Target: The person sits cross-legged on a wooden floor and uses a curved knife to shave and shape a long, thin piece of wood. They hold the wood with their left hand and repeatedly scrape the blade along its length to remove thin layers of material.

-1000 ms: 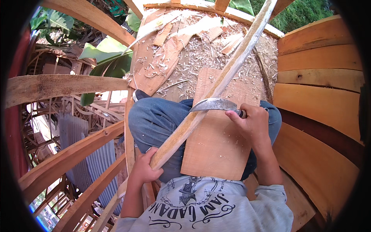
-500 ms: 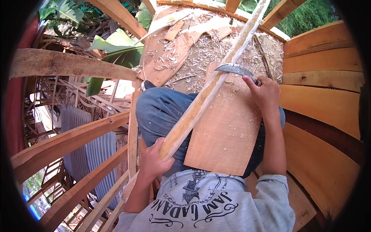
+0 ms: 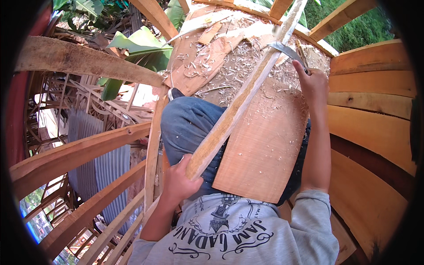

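Note:
A long, partly peeled wooden pole slants across my lap from lower left to far right, pale with a yellow-brown strip along it. My left hand is wrapped round its near part. My right hand grips the handle of a curved sickle-like knife, thumb stretched toward the blade. That blade lies across the pole's far part, seemingly touching it. Under the pole, a flat wooden board rests over my legs, dotted with small shavings. Most of the knife's handle is hidden in my fist.
Curled wood shavings litter the floor ahead, beside loose wood pieces. Plank walling rises on the right. Wooden rails run along the left, with corrugated sheets beyond and a banana leaf poking in.
My right hand has moved the knife farther up the pole, away from my body. My left hand keeps its hold, and the whole view has shifted slightly.

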{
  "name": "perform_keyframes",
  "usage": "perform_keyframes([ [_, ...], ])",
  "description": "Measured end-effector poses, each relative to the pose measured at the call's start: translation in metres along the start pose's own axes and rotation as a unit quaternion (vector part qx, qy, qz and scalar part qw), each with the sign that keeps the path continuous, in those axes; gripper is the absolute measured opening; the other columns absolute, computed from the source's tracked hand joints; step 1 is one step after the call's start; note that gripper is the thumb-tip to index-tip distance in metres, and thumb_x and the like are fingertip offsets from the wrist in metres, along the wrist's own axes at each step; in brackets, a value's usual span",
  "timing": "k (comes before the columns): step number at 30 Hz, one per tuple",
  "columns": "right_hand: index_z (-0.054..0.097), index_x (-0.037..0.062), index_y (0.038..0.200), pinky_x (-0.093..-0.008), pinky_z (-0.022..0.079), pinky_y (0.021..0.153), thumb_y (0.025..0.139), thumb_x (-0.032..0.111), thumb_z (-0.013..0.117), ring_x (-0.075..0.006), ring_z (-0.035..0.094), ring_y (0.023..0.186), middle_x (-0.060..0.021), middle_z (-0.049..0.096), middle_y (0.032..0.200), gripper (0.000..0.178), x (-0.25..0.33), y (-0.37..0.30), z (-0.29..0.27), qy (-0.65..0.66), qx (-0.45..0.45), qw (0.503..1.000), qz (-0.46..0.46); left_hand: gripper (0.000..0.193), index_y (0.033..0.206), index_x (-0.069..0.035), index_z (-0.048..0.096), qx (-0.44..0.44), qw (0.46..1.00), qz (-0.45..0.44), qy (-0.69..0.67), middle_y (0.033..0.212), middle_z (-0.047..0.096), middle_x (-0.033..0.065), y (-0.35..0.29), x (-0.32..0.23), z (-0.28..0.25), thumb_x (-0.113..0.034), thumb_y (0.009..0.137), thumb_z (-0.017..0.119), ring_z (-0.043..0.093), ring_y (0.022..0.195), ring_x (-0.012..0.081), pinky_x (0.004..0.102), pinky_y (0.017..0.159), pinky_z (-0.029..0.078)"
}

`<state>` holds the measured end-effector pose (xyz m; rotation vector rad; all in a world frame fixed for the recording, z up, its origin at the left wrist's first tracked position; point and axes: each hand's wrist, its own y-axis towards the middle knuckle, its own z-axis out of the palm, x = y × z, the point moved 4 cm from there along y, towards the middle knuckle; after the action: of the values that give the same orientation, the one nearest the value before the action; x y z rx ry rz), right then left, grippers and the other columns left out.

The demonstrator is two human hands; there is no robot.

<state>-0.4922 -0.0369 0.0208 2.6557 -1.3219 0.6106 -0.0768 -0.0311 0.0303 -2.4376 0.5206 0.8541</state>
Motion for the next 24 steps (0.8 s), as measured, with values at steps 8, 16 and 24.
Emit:
perform_keyframes([
  [8, 0.061, -0.0024, 0.060, -0.0434, 0.047, 0.069, 0.071, 0.081, 0.048, -0.0333, 0.062, 0.071, -0.0199, 0.063, 0.069, 0.086, -0.027, 0.033, -0.013, -0.044, -0.041, 0.997, 0.048, 0.041, 0.101, -0.007, 0.052, 0.058, 0.998, -0.031, -0.021, 0.078, 0.063, 0.0223, 0.007, -0.001, -0.006, -0.013, 0.062, 0.065, 0.062, 0.078, 0.0424, 0.0447, 0.067, 0.050],
  [16, 0.062, -0.0066, 0.065, -0.0433, 0.046, 0.076, 0.075, 0.078, 0.047, -0.0336, 0.062, 0.074, -0.0241, 0.062, 0.071, 0.087, -0.067, 0.044, 0.023, 0.012, -0.032, 0.996, 0.086, 0.041, 0.100, -0.005, 0.052, 0.072, 0.996, -0.030, -0.048, 0.079, 0.063, 0.0221, 0.008, 0.003, -0.004, -0.012, 0.062, 0.064, 0.062, 0.079, 0.0424, 0.0429, 0.067, 0.050],
  [24, 0.040, 0.0133, 0.062, -0.0240, 0.021, 0.034, 0.090, 0.054, 0.054, -0.0060, 0.028, 0.035, 0.0045, 0.032, 0.047, 0.051, -0.072, -0.007, 0.009, 0.384, 0.007, 0.916, 0.119, 0.041, 0.101, -0.003, 0.052, 0.111, 0.986, -0.016, -0.121, 0.082, 0.060, 0.0209, 0.011, 0.011, -0.015, -0.010, 0.063, 0.063, 0.062, 0.079, 0.0376, 0.0351, 0.071, 0.048],
])
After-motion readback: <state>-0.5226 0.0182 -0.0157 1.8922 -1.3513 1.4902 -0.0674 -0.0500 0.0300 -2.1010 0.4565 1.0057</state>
